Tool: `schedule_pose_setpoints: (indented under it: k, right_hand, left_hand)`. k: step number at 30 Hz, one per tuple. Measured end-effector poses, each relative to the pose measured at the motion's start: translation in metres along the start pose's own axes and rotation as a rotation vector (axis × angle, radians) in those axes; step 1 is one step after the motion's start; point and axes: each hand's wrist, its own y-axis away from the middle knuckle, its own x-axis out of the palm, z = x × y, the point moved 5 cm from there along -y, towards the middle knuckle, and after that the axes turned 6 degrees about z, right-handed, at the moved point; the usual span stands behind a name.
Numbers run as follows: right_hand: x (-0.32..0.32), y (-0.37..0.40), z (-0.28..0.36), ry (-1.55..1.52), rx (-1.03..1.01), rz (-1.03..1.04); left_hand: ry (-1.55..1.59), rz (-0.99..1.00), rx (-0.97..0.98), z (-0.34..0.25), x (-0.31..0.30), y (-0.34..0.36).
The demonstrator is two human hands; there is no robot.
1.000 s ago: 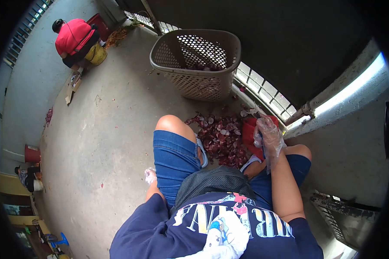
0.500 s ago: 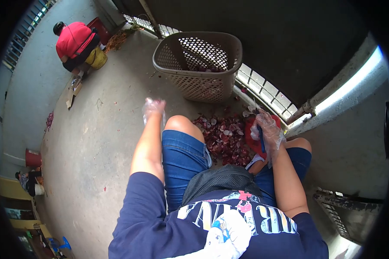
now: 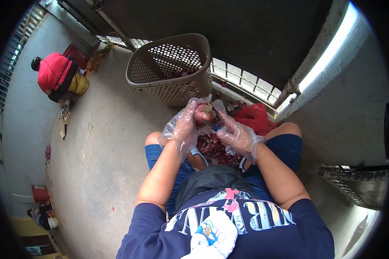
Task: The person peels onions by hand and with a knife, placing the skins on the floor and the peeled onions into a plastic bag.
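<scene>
In front of my knees, my left hand point(image 3: 186, 126), in a clear plastic glove, is wrapped round a red onion point(image 3: 203, 113) with dry roots on top. My right hand point(image 3: 238, 137), gloved the same way, is closed on a small blue-handled knife point(image 3: 216, 128), mostly hidden by the fingers. Its fingertips are close against the onion's right side. Below the hands, a heap of onion skins point(image 3: 214, 149) lies on the floor between my feet. A red mesh bag point(image 3: 253, 117) rests just beyond my right hand.
A brown perforated basket point(image 3: 170, 88) with red onions in it stands ahead, beside the barred gate. A person in red point(image 3: 56, 73) bends over a yellow bucket point(image 3: 79, 84) at the far left. Another person point(image 3: 39, 216) is at the lower left, near a red bucket point(image 3: 40, 194).
My left hand has come in from the left side and now holds an onion. My right hand has moved left to meet it. The view has shifted, so the basket appears further left.
</scene>
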Motion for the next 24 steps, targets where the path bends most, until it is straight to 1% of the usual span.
schedule_pose_setpoints:
  k: [3,5,6,8,10,12,13,15,17,18,19,21,22,24]
  right_hand:
    - [-0.005,0.005,0.007,0.037,-0.034,0.011]
    - [-0.007,0.008,0.009,0.050,-0.017,0.007]
    - [-0.007,0.009,0.008,0.069,0.005,0.007]
    - [-0.009,0.009,0.007,0.097,-0.008,0.001]
    - [-0.009,0.008,0.001,0.132,-0.022,0.001]
    - [-0.009,0.006,-0.003,0.198,-0.145,-0.062]
    - [-0.007,0.007,-0.005,0.198,-0.145,-0.057]
    - [-0.008,0.008,-0.008,0.275,-0.096,-0.118]
    - [-0.007,0.007,-0.009,0.316,-0.100,-0.126]
    - [-0.007,0.008,-0.009,0.356,-0.097,-0.128]
    - [-0.008,0.009,-0.009,0.354,-0.093,-0.132]
    - [-0.007,0.009,-0.006,0.363,-0.105,-0.070]
    - [-0.008,0.009,-0.004,0.360,-0.103,-0.068]
    - [-0.006,0.009,-0.004,0.253,-0.085,0.022]
  left_hand:
    - [-0.026,-0.023,-0.022,0.003,0.004,-0.002]
    - [-0.029,0.041,0.013,0.004,0.008,-0.004]
    - [-0.032,0.040,0.008,0.005,0.009,-0.004]
    - [0.003,0.057,0.059,0.005,0.013,-0.005]
    - [-0.002,0.013,0.032,0.006,0.013,-0.004]
    - [-0.005,-0.032,0.007,0.009,0.012,-0.004]
    - [-0.020,-0.042,0.034,0.009,0.012,-0.005]
    - [-0.040,-0.049,0.062,0.010,0.014,-0.005]
    - [0.013,-0.024,0.130,0.011,0.018,-0.004]
    - [0.010,-0.020,0.126,0.011,0.017,-0.005]
    - [0.072,0.001,0.108,0.014,0.015,-0.008]
    - [0.197,0.036,0.073,0.019,0.008,-0.012]
    - [0.197,0.033,0.070,0.020,0.005,-0.014]
    - [0.121,-0.033,0.065,0.021,-0.004,-0.017]
